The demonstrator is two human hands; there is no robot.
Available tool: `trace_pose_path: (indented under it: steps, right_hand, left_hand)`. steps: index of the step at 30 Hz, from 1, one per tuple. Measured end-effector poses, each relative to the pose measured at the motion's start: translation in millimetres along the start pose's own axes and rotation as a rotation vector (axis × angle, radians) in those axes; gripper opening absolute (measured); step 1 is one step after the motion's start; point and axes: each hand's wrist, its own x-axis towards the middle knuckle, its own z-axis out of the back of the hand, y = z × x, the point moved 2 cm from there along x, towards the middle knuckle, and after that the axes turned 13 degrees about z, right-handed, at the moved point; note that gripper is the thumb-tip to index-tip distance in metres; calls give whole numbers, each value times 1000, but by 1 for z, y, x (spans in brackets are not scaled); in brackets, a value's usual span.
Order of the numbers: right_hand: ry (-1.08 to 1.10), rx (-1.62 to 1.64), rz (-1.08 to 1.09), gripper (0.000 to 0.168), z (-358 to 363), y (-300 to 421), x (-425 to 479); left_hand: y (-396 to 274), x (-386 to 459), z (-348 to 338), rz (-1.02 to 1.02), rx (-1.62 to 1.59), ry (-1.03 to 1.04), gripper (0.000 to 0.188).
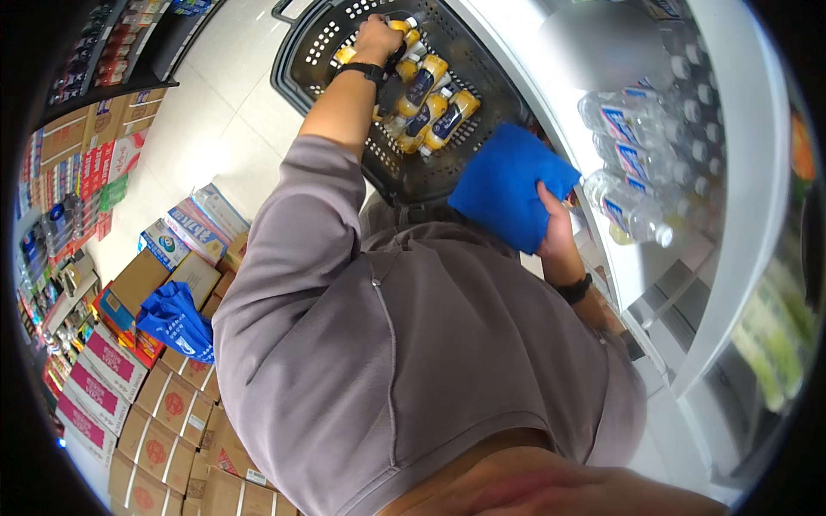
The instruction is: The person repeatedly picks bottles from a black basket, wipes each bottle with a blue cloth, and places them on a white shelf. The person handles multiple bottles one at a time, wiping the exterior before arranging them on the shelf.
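A black perforated plastic shopping basket [497, 61] lies before me, with several bottles of yellow drink with dark labels [423, 84] inside. My left hand [379, 39] reaches into its far part, fingers curled down among the bottles; its fingertips are hidden, so whether it grips one cannot be told. A folded blue cloth [510, 187] is pinched in my right hand [556, 222], thumb on top, beside the basket's near right edge. Both wrists wear black bands.
At right, a white-framed open cooler [742, 258] holds clear water bottles [626, 161], several lying on their sides. Stacked cartons [174, 400] and a blue bag [174, 319] stand at left. Drink shelves [116, 51] are at the upper left, beside the tiled floor [232, 84].
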Motion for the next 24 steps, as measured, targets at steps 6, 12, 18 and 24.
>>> trace_pose_path:
  steps: [6,12,18,24]
  right_hand:
    - [-35,12,-59,68,36,-13,10]
    - [-10,15,-53,66,20,-9,18]
    - [101,-10,-111,65,-23,-5,13]
    - [351,-180,77,71,-112,13,17]
  left_hand:
    - [33,53,-29,39,480,102,79]
    - [29,28,-21,69,470,140,54]
    - [59,-93,9,404,-692,809,34]
    - [56,-264,129,136,-1516,1296,65]
